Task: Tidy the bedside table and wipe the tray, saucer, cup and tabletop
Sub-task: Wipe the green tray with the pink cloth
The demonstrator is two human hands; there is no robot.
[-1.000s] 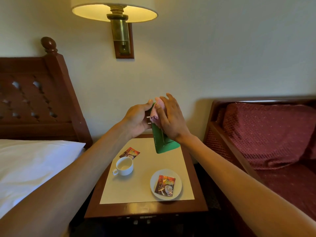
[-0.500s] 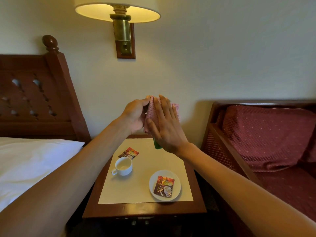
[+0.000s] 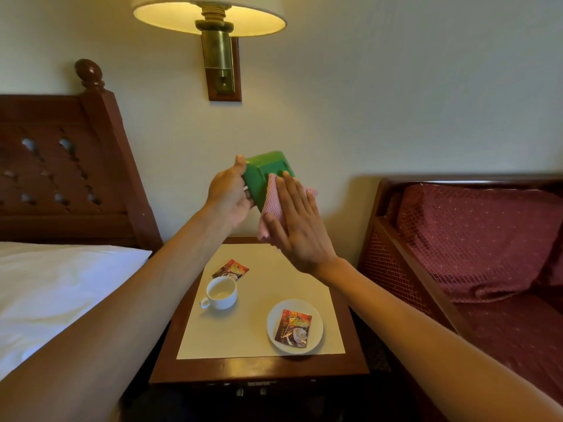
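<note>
My left hand (image 3: 230,197) grips the edge of a small green tray (image 3: 264,170), held upright in the air above the bedside table (image 3: 259,368). My right hand (image 3: 297,229) lies flat, fingers straight, and presses a pink cloth (image 3: 271,199) against the tray's face. Below, on the table's cream top, a white cup (image 3: 220,293) stands at the left. A white saucer (image 3: 315,338) sits at the front right with a red sachet (image 3: 293,328) on it. Another red sachet (image 3: 230,269) lies behind the cup.
A bed with a white pillow (image 3: 51,287) and a dark wooden headboard (image 3: 61,172) is at the left. A wooden armchair with red cushions (image 3: 475,242) stands at the right. A lit wall lamp (image 3: 213,19) hangs above the table.
The tray has turned so its top shows above the cloth. My right hand with the cloth has slid down and to the right across the tray.
</note>
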